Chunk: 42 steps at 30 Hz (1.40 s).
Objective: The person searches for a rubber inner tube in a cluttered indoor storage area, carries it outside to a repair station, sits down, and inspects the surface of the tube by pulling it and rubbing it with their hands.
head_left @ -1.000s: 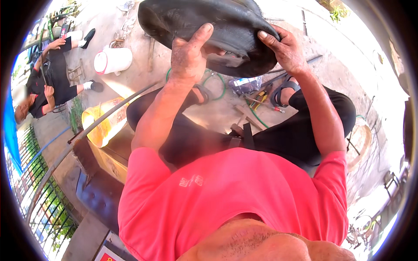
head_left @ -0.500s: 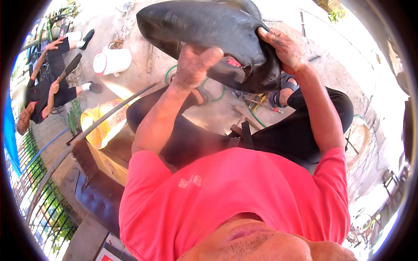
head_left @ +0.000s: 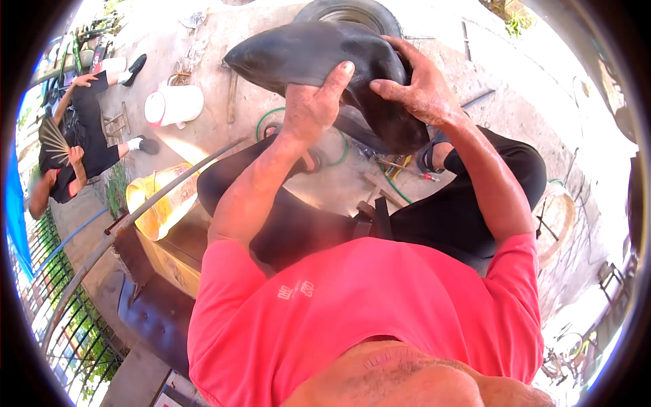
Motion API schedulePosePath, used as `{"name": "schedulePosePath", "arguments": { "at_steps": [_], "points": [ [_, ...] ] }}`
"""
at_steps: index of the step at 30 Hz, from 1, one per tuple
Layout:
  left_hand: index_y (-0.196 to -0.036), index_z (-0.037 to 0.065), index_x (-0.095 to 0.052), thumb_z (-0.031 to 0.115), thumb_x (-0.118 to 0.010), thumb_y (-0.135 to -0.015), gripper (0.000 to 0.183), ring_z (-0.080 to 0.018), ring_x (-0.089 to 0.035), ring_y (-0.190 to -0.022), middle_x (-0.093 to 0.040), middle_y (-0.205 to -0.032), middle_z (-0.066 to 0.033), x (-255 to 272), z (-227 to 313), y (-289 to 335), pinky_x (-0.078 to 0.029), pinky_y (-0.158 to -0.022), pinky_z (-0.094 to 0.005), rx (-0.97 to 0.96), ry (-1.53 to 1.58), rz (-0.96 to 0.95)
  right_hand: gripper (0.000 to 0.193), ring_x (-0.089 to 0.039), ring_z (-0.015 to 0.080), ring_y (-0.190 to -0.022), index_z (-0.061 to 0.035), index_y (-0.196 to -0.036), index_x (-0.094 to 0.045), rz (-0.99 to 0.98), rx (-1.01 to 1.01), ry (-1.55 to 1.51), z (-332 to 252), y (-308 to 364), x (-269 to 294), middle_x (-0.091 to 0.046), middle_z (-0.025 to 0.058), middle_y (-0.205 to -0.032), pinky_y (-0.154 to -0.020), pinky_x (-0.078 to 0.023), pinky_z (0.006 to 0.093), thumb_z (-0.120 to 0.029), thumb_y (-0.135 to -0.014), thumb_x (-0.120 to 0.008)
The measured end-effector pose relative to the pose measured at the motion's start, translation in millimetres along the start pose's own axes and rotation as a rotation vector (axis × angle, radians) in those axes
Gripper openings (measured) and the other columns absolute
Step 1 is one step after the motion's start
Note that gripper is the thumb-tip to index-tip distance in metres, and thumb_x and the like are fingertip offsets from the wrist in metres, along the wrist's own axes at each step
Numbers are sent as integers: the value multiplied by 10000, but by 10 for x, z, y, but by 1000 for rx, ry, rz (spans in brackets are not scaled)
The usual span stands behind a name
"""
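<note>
A black, bulging rubber inner tube (head_left: 288,55) is held up in front of me, over my lower legs. My left hand (head_left: 313,102) grips its near side, with the thumb lying over the rubber and the other fingers hidden behind. My right hand (head_left: 422,83) holds the right part, fingers over the top edge and thumb pressed on the near face. A lower fold of the tube hangs between my hands toward my right foot. Just beyond it lies a tire (head_left: 388,17), partly covered by the tube.
At left are a white container (head_left: 183,104), a yellow bucket (head_left: 159,200) on its side, a long pole (head_left: 183,173) and a dark padded seat (head_left: 159,308). A green hose (head_left: 344,152) and small tools lie near my feet. Another person holds a fan (head_left: 55,144) at far left.
The tube has tipped and come lower, uncovering more of the tire; the red patch on it no longer shows. My left hand has moved right onto it. The other person's fan has spread.
</note>
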<state>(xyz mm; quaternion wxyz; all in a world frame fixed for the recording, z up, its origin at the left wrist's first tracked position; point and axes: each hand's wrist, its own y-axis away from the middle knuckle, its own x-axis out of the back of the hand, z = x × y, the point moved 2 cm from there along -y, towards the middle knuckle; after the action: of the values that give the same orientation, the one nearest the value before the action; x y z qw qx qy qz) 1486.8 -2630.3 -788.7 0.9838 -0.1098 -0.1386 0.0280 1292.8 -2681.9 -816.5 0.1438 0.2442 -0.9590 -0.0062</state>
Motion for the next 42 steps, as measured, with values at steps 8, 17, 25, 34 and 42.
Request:
{"name": "schedulePosePath", "arguments": {
  "at_steps": [8, 17, 25, 34, 42],
  "points": [
    [-1137, 0, -634, 144, -672, -938, 249, -225, -679, -784, -686, -1006, -84, 230, -50, -90, -553, -589, -371, 434, 485, 326, 393, -666, 184, -912, -33, -1209, -660, -66, -187, -45, 328, 38, -64, -724, 89, -998, -865, -516, 325, -329, -951, -659],
    [-1190, 44, -637, 153, -708, -902, 316, -240, -685, -815, -695, -1016, -113, 331, -217, 43, -587, -682, -398, 314, 515, 243, 364, -551, 41, -905, -12, -1155, -667, -41, -230, -537, 261, -66, -50, -645, -43, -971, -838, -469, 222, -344, -1016, -618],
    [-1009, 3, -699, 83, -764, -851, 189, -140, -666, -842, -720, -929, -36, 130, 59, 26, -537, -774, -293, 60, 20, -108, 392, -563, 49, -911, 4, -1151, -671, -102, -225, -426, 72, -38, 19, -655, -28, -974, -830, -475, 225, -359, -1014, -617],
    [-1070, -15, -683, 97, -703, -901, 203, -176, -669, -862, -717, -994, -62, 60, 78, 84, -538, -805, -320, 121, 110, -45, 345, -629, 65, -853, -34, -1142, -703, -61, -175, -483, 170, -38, 77, -705, -13, -963, -785, -522, 238, -335, -983, -651],
    [-1131, -12, -648, 99, -677, -928, 233, -164, -677, -830, -694, -1018, -81, 12, 109, 165, -595, -651, -294, 402, 375, -40, 369, -596, 58, -923, -22, -1176, -686, -53, -283, -437, 158, -16, 83, -690, -19, -1009, -870, -484, 236, -346, -1015, -612]
  ]
}}
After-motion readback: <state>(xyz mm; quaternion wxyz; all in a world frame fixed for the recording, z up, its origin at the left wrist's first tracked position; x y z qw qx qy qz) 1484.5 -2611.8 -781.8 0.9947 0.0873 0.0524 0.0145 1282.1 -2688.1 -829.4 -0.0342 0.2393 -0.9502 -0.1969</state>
